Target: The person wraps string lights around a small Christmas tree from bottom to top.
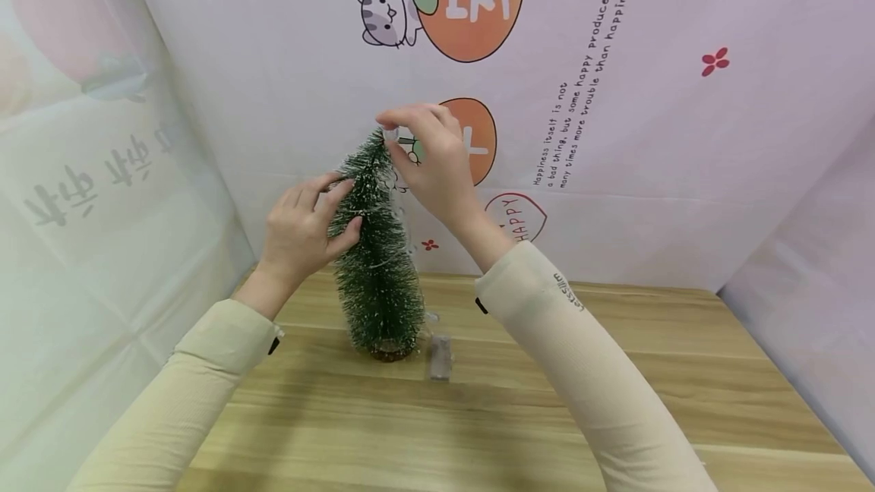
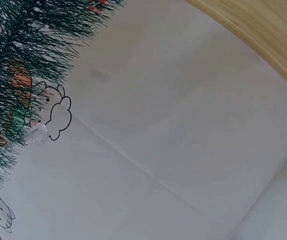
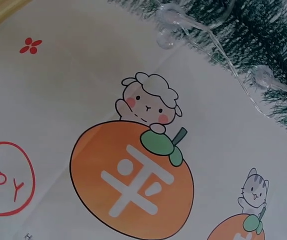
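A small green artificial Christmas tree (image 1: 379,264) with white-tipped needles stands upright on a round brown base. My right hand (image 1: 437,154) is at its top, thumb and forefinger pinching a clear light bulb (image 1: 390,134) of a string light. At the tree's left side, my left hand (image 1: 301,230) touches the needles, thumb and fingers apart. The string's thin wire crosses the branches; more clear bulbs (image 3: 263,77) hang along the tree in the right wrist view, and one bulb (image 2: 37,134) shows in the left wrist view.
A clear, greyish battery box (image 1: 440,357) lies on the wooden table (image 1: 547,416), just right of the tree base. Behind stands a white printed cloth backdrop (image 1: 615,234) with cartoon fruit and lettering; another cloth wall (image 1: 102,249) rises on the left.
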Demonstrator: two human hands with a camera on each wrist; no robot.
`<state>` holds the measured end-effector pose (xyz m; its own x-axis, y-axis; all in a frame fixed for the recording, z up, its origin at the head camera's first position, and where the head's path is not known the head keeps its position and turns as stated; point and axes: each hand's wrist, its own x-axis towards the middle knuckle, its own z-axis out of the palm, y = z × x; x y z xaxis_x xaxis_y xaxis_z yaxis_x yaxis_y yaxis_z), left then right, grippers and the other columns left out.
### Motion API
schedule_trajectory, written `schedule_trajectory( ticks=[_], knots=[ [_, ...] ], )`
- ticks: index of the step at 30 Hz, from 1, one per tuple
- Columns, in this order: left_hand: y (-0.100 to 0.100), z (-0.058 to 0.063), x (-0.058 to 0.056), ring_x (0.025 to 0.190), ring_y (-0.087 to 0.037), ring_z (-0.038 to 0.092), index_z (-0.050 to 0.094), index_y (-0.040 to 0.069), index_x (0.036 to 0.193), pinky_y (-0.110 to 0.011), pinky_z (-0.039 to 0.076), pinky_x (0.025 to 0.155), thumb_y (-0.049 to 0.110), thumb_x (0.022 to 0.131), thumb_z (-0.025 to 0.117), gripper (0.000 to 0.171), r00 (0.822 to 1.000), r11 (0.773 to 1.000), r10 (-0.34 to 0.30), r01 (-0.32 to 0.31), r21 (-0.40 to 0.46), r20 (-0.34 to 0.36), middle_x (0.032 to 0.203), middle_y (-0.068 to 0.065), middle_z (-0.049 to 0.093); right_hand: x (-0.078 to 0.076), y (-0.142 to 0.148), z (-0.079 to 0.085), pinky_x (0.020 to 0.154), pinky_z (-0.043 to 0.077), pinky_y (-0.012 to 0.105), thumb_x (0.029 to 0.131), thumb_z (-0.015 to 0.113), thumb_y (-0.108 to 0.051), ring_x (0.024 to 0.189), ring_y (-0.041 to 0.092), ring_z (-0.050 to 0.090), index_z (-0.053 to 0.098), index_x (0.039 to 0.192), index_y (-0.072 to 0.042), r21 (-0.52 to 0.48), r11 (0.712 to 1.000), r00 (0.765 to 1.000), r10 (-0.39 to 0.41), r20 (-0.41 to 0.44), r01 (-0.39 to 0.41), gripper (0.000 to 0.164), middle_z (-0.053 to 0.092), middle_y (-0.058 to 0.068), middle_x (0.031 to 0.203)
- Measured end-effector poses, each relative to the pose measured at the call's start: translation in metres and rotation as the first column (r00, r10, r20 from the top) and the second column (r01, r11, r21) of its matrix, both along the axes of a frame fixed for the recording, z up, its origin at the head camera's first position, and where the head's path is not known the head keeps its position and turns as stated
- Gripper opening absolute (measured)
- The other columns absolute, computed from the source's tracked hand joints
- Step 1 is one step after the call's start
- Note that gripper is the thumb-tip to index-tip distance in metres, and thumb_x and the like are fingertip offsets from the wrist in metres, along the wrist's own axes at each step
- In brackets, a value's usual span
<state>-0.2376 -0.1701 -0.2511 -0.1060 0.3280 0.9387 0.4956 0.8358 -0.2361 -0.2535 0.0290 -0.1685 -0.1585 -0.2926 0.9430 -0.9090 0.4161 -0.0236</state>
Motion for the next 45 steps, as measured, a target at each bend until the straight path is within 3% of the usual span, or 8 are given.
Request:
schedule_trajectory(
  ticks=[6, 14, 23, 32, 45],
  knots=[
    [0.000, -0.002, 0.001, 0.079, -0.033, 0.065, 0.060, 0.009, 0.114, -0.043, 0.055, 0.061, 0.046, 0.096, 0.039, 0.047, 1.000, 1.000, 0.001, -0.001, -0.009, 0.010, 0.108, -0.014, 0.066, 0.000, 0.000, -0.010, 0.091, 0.049, 0.029, 0.088, 0.062, 0.000, 0.097, 0.026, 0.063, 0.064, 0.108, 0.003, -0.060, 0.998, 0.999, 0.035, 0.038, -0.033, 0.019, 0.070, 0.015, 0.101],
    [0.000, -0.003, 0.002, 0.075, -0.035, 0.064, 0.059, 0.008, 0.115, -0.044, 0.055, 0.061, 0.046, 0.097, 0.038, 0.047, 1.000, 1.000, 0.010, -0.010, -0.005, 0.015, 0.108, -0.016, 0.065, 0.000, 0.001, -0.012, 0.092, 0.052, 0.026, 0.087, 0.065, -0.002, 0.099, 0.027, 0.065, 0.063, 0.106, 0.004, -0.091, 0.995, 0.995, 0.054, 0.085, -0.046, 0.020, 0.069, 0.017, 0.102],
    [0.003, 0.001, 0.002, 0.073, -0.034, 0.063, 0.060, 0.009, 0.115, -0.042, 0.054, 0.058, 0.045, 0.096, 0.038, 0.046, 1.000, 1.000, 0.003, -0.003, -0.020, 0.008, 0.107, -0.016, 0.065, 0.001, -0.002, -0.009, 0.087, 0.052, 0.033, 0.088, 0.066, -0.006, 0.101, 0.028, 0.062, 0.060, 0.112, 0.005, -0.162, 0.986, 0.990, 0.067, 0.123, -0.047, 0.027, 0.065, 0.019, 0.104],
    [0.002, 0.001, 0.003, 0.077, -0.035, 0.064, 0.059, 0.009, 0.115, -0.044, 0.055, 0.063, 0.045, 0.097, 0.037, 0.047, 1.000, 1.000, -0.007, 0.008, -0.021, 0.017, 0.109, -0.016, 0.065, 0.003, -0.003, -0.004, 0.084, 0.046, 0.028, 0.087, 0.068, -0.011, 0.096, 0.027, 0.060, 0.062, 0.112, 0.004, -0.152, 0.987, 0.993, 0.057, 0.104, -0.041, 0.030, 0.067, 0.017, 0.105],
    [-0.001, 0.002, 0.005, 0.072, -0.034, 0.063, 0.056, 0.007, 0.116, -0.043, 0.054, 0.058, 0.047, 0.097, 0.035, 0.048, 1.000, 1.000, 0.009, -0.009, -0.016, 0.020, 0.109, -0.017, 0.064, 0.002, 0.000, -0.006, 0.087, 0.048, 0.032, 0.087, 0.068, -0.011, 0.103, 0.029, 0.056, 0.059, 0.115, 0.004, -0.163, 0.986, 0.978, 0.056, 0.199, -0.023, 0.033, 0.062, 0.019, 0.108]
  ],
)
